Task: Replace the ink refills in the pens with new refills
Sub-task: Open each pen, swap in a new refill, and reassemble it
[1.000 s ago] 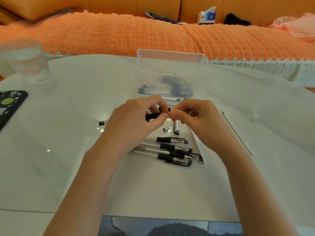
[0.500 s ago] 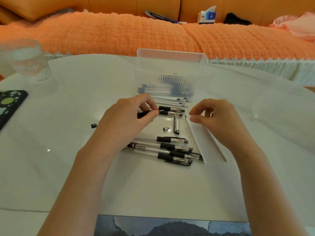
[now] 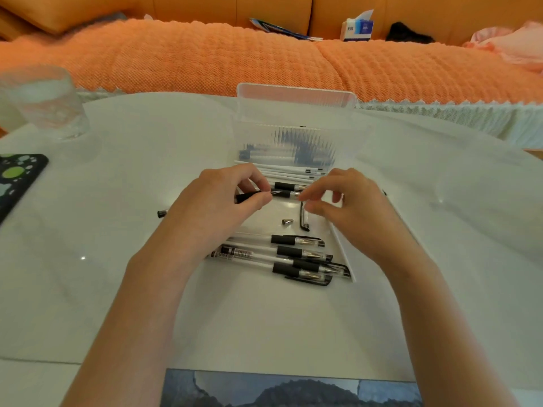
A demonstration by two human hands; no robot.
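Left hand (image 3: 217, 207) pinching pen (image 3: 245, 197), right hand (image 3: 352, 212) loosely curled (holding nothing), clear box (image 3: 293, 113) just beyond both.

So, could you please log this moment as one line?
step: refill swap | left grip: holds pen | right grip: empty, beside pen tip | metal cone: lying loose

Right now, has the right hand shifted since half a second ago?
Yes. The right hand has come back left toward the pen held by the left hand; its fingertips now line up with the loose pen cap, earlier right of it.
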